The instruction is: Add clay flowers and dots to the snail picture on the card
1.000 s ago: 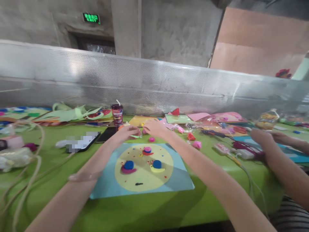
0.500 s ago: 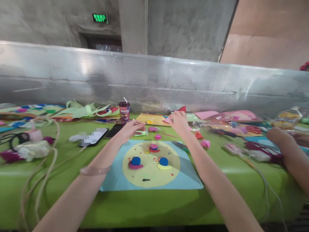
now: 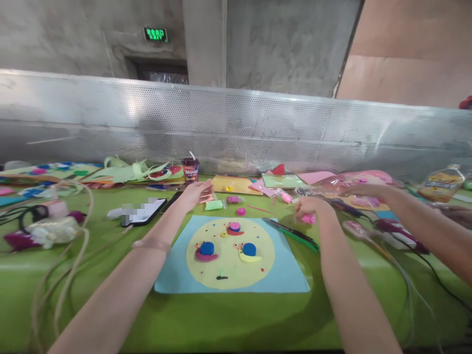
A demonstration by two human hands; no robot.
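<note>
Pink lump: on the green tablecloth, at two o'clock from the middle of the blue card, just off its edge. It looks like modelling clay, so probably light, soft and a little tacky, easily dented; fingertips low on its sides, pressing gently, should suit it best.
Right hand: at two o'clock, fingers bent down over the lump and partly covering it; whether they pinch it, I cannot tell.
Left hand: at eleven o'clock, well apart from the right, fingers stretched out over a shiny wrapper; a grip cannot be made out. The wrapper is likely thin, slippery and almost weightless, best pinched by an edge.
Packets: a green packet near the left hand, towards twelve; a small pink ball at twelve.
Tool: a black-and-green tool at two o'clock, lying across the card's edge.
Snails: on the card's yellow circle, a blue-shelled snail at nine, another snail at three, a pink-topped snail at twelve.
Farther out: phone at ten, cup at eleven; a co-worker's hand at two, beyond the right hand.
</note>
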